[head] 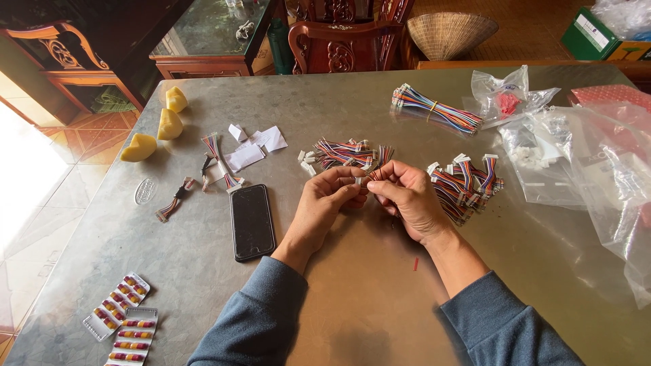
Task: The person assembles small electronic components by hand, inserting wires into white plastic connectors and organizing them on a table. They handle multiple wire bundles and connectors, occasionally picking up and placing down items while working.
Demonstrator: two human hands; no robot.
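Head view: both hands (369, 196) pinching a small wire connector (366, 177) above table (339, 298).

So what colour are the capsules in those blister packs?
The capsules are half red, half yellow, in clear blister packs; the head view shows them.

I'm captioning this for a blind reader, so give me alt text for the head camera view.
Two hands, left hand and right hand, pinch a small multicoloured wire connector between their fingers over a grey metal table. Piles of similar wire harnesses lie behind, a dark phone to the left, and clear plastic bags to the right.
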